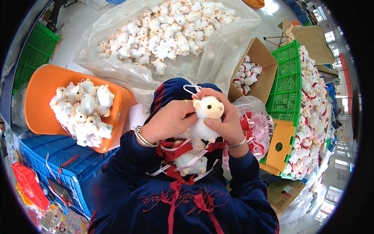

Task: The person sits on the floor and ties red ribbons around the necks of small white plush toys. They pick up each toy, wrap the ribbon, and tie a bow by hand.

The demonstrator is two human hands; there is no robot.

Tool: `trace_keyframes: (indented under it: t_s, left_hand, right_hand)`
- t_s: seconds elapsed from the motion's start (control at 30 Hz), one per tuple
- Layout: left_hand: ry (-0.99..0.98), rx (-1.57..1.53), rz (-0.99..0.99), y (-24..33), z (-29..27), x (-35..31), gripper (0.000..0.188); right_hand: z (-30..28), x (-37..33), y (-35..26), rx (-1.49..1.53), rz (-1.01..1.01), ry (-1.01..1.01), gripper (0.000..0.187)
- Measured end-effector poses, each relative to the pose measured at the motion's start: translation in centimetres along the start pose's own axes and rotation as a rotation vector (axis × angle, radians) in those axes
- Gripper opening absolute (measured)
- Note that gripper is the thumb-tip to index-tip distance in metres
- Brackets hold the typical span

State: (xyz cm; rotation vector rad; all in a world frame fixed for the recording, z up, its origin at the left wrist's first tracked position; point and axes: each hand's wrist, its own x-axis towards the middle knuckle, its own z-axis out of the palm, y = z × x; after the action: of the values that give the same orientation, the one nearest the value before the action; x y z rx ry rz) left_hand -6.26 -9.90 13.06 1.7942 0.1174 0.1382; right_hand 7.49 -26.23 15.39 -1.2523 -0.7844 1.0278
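The toy, clasped by the curled fingers of the right hand beside the left hand, whose bent fingertips' hold cannot be told, is judged light and soft, best gripped round its body.

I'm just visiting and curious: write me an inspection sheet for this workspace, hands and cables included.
Surface: the lap, in dark clothing, bearing more plush toys, red ribbons and pale ribbons.
Job's things: one white plush sheep with a cream face, held up, a white loop by its head.
Clutter: blue crate and red container at left.
Grippers: bare hands; right hand grips the sheep; left hand has fingers curled against it, their grip partly hidden.
Cables: nothing seen.
Surroundings: orange tub of similar toys, toy heap on plastic sheeting, cardboard box, green crate.
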Motion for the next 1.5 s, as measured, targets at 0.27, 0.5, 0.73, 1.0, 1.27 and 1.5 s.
trace_keyframes:
  t_s: [0.27,0.5,0.73,1.0,1.27,1.5]
  left_hand:
    - [-0.03,-0.222,-0.074,1.8,-0.5,-0.3,0.029]
    - [0.107,-0.427,-0.225,-1.3,0.1,0.2,0.031]
    - [-0.01,-0.507,-0.245,-1.4,-0.8,0.3,0.036]
    - [0.07,-0.183,-0.271,-1.0,-0.2,0.6,0.042]
    - [0.044,-0.144,-0.342,-0.7,-0.4,1.4,0.051]
    - [-0.131,-0.139,-0.452,-1.5,-1.5,1.7,0.034]
  right_hand:
    - [0.7,0.5,1.1,-0.397,-0.175,0.106,0.052]
    - [-1.0,1.7,-1.7,-0.19,-0.117,0.296,0.034]
    - [-2.6,1.8,-1.4,-0.702,0.055,-0.051,0.038]
    - [-2.6,2.4,-0.6,-0.798,0.074,-0.009,0.013]
    - [-2.6,1.5,-0.2,-0.82,0.131,0.131,0.018]
    - [-1.5,0.8,-0.1,-0.64,0.261,0.188,0.035]
